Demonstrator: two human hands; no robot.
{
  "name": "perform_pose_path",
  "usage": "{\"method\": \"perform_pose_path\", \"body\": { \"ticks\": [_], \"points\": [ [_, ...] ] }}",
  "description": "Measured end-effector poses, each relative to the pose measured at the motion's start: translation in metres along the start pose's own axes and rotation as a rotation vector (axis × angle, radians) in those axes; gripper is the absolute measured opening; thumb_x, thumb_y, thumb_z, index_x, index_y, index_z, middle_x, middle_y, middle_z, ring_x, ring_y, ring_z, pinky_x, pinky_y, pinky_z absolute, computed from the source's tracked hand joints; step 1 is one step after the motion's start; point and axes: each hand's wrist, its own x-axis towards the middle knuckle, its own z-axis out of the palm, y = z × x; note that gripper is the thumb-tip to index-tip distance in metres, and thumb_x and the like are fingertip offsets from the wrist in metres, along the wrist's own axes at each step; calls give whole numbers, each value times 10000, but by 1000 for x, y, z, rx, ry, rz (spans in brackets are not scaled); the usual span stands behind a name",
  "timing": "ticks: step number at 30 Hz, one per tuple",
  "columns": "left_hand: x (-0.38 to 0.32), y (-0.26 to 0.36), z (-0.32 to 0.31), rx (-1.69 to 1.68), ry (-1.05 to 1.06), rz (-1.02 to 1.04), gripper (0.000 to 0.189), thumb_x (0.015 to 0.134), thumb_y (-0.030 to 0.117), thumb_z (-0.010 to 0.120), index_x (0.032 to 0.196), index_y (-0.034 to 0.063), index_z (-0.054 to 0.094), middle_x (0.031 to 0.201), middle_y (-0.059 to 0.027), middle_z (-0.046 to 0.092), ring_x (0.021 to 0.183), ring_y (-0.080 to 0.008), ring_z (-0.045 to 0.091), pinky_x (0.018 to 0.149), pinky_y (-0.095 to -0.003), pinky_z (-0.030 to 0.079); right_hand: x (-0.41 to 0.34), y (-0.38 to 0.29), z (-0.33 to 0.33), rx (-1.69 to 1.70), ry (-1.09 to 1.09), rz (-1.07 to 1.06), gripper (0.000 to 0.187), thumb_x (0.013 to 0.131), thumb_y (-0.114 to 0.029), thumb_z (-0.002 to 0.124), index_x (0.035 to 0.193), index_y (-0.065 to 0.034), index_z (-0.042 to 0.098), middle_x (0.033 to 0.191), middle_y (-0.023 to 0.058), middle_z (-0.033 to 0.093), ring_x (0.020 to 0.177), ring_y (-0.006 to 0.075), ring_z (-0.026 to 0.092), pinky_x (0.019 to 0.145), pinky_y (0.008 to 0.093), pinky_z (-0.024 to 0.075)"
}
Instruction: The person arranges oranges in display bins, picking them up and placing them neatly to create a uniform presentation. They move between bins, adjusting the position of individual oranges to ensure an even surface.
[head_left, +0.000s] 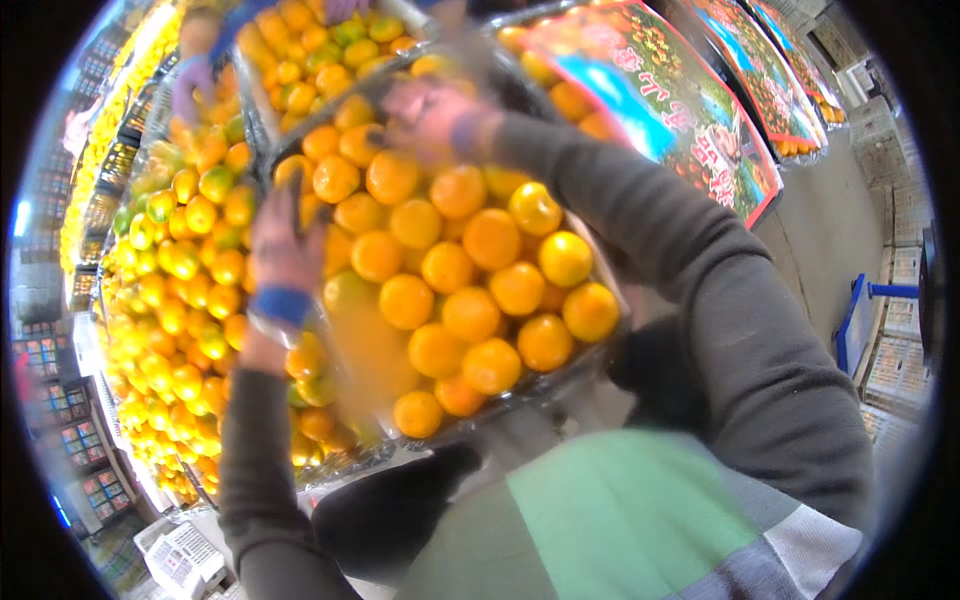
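Note:
Round orange citrus fruits (470, 313) fill a plastic-lined crate (450, 431) before me. Over the crate's left edge, my left hand (286, 244) rests with fingers spread among the fruits; whether it grips one cannot be made out. My right hand (431, 112), blurred, reaches over the far part of the same crate, and what its fingers touch is unclear. Both wrists have blue bands and dark grey sleeves. Left of the crate lies a large heap of smaller yellow-orange and greenish citrus fruits (180, 262). An orange blur covers part of the crate's left side.
A crate at the upper right has a printed cover sheet (660, 97) over oranges, with more covered crates (772, 67) beyond. Another fruit crate (322, 52) stands at the far side. A co-worker's gloved hand (193, 86) is at the upper left. White plastic baskets (184, 555) stand lower left.

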Motion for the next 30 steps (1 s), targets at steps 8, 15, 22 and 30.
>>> {"method": "perform_pose_path", "body": {
  "ticks": [8, 15, 22, 30],
  "points": [
    [-155, 46, 1, 170, -592, 265, 917, 749, 532, 629, 1343, -98, 329, 1413, -300, 282, 1325, -448, 239, 1122, -505, 133, -96, -114, 59, 115, 146, -318, 656, 881, -490, 493, 1386, -83, 398, 1468, 151, 334, 1383, 283, 267, 1122, 520, 130],
    [-153, 45, -18, 73, -520, 72, 861, 745, 488, 677, 1356, -34, 369, 1424, -242, 334, 1316, -389, 310, 1105, -422, 242, -101, -138, 11, 15, -78, -80, 640, 925, -530, 384, 1445, -165, 306, 1510, 95, 274, 1388, 271, 259, 1119, 511, 161],
    [-231, 27, -113, -252, 42, 139, 576, 797, 110, 679, 1319, 19, 453, 1312, -196, 484, 1211, -363, 462, 1020, -389, 379, -163, -226, 29, 70, 81, -8, 654, 925, -561, 355, 1439, -158, 326, 1484, 102, 327, 1383, 289, 265, 1113, 519, 165],
    [-302, 71, -111, -16, -340, 88, 700, 709, 218, 729, 1336, 83, 447, 1342, -193, 453, 1205, -368, 454, 1028, -416, 357, -170, -246, 47, -45, 258, 21, 628, 876, -512, 479, 1310, -58, 471, 1319, 166, 486, 1241, 312, 430, 1052, 412, 319]
  ]
}}
